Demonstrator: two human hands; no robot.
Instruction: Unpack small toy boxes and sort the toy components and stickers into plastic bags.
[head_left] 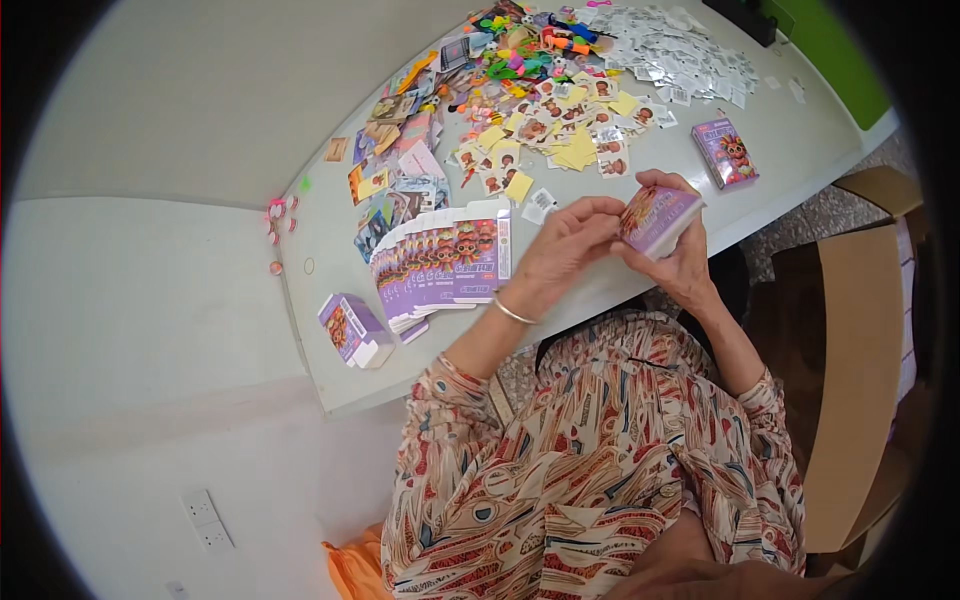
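Over the table's near edge, my right hand (687, 262) is wrapped round a small purple cardboard box (662, 222) with a cartoon picture on its face. The box is held tilted. My left hand (568, 250), with a silver bangle at its wrist, pinches the left end of that box; its fingertips are partly hidden. Left of my hands lies a fanned stack of flat purple cartons (445, 260) with the same print. A folded-up purple box (355, 330) rests at the table's left edge. Another purple box (726, 154) lies beyond my right hand.
Picture cards and yellow slips (550, 130) cover the table's middle. Behind them is a heap of small colourful toys (530, 50), and white sachets (680, 50) spread at the back right. Mixed cards (410, 170) lie at left. An open brown carton (865, 370) stands at my right.
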